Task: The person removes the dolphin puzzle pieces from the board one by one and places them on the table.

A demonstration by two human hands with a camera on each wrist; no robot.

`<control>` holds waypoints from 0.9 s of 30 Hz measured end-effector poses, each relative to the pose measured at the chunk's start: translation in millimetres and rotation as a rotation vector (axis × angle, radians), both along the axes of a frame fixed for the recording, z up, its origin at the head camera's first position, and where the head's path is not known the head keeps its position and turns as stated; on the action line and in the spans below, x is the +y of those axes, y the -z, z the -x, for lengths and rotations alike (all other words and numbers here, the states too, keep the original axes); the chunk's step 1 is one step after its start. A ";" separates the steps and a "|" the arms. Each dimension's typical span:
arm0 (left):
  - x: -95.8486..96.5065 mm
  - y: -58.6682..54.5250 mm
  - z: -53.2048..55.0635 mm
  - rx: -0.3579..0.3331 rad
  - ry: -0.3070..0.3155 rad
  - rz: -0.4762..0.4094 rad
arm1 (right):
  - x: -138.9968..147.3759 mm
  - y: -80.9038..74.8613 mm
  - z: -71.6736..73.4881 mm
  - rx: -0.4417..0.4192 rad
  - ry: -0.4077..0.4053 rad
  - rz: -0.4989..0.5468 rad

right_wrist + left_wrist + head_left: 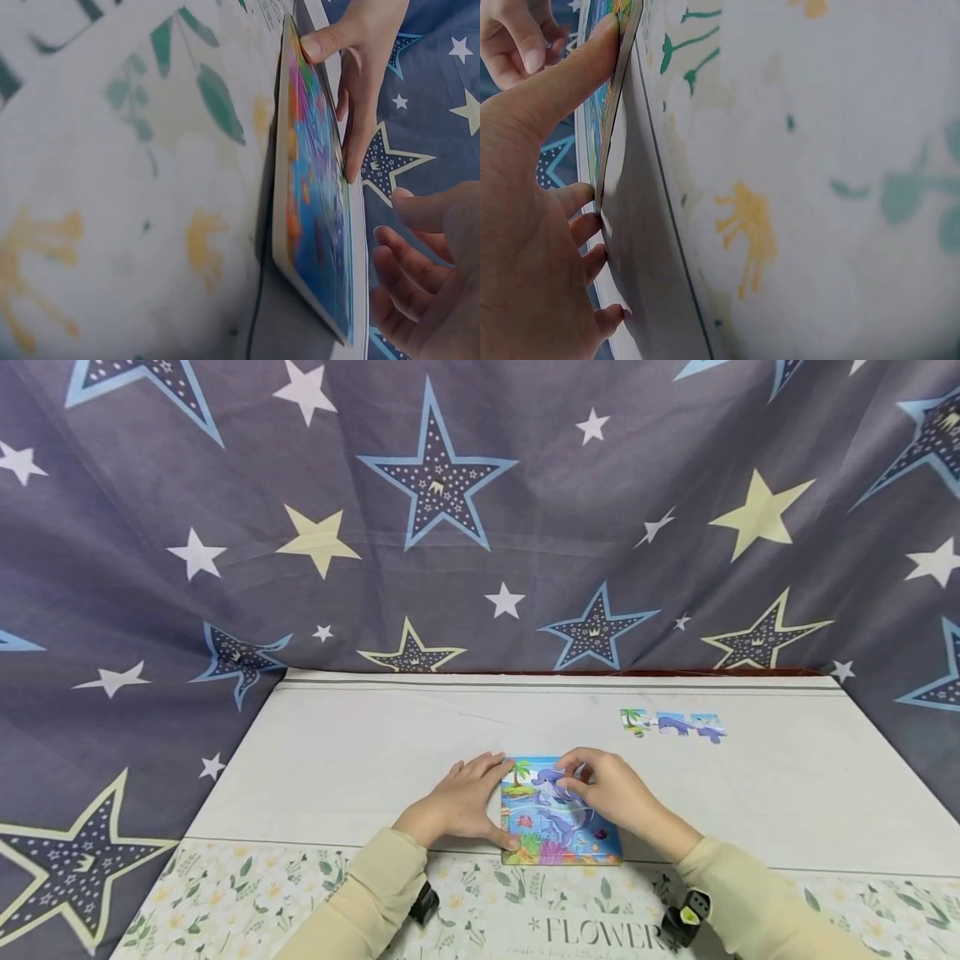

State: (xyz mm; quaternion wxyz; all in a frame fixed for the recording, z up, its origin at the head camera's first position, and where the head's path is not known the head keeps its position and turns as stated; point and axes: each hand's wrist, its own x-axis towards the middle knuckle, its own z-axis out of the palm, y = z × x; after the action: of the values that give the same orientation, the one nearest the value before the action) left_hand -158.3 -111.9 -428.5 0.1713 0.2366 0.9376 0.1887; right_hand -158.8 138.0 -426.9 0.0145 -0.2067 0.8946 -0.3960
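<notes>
A square puzzle board [540, 831] with a colourful dolphin and sea picture lies near the middle of the table. My left hand [468, 802] spans its left edge with spread fingers; the thumb rests on the lower left corner and a fingertip reaches the upper left one. In the left wrist view, the other fingertips [594, 262] line up along and beyond the board's edge. Over the board's upper right part hovers my right hand [611, 785], thumb and fingers loosely bent near the printed dolphin. In the right wrist view, nothing shows between its thumb and fingertips [405, 259].
Three loose puzzle pieces [672, 725], with a palm tree and dolphin parts, lie in a row at the back right. A white cloth [337, 743] with a floral front band [240, 893] covers the table. Behind hangs a grey star-patterned curtain [525, 527].
</notes>
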 end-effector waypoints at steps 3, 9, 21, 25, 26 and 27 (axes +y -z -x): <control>0.1 0.5 0.1 -0.001 0.002 0.006 | -5.2 1.1 -0.7 -0.011 -0.012 -0.006; 0.1 2.1 0.0 -0.008 -0.007 0.013 | -14.4 4.5 -1.8 -0.032 -0.046 -0.028; 0.8 10.9 4.0 -0.008 -0.009 0.016 | -28.9 8.9 -7.8 -0.027 -0.052 -0.108; -0.4 9.9 3.4 -0.011 -0.009 0.023 | -34.9 8.6 -9.3 -0.015 -0.043 -0.193; -0.6 9.2 3.2 -0.014 -0.007 0.028 | -36.2 8.3 -9.5 -0.007 -0.045 -0.213; -0.6 7.6 2.6 -0.013 -0.005 0.026 | -37.2 8.2 -9.6 0.002 -0.048 -0.232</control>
State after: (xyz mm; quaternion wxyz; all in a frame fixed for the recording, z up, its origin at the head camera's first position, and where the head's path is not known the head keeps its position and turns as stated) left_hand -160.9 -112.6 -436.1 0.1802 0.2308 0.9394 0.1784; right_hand -149.2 100.8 -435.2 0.0470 -0.2256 0.9291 -0.2893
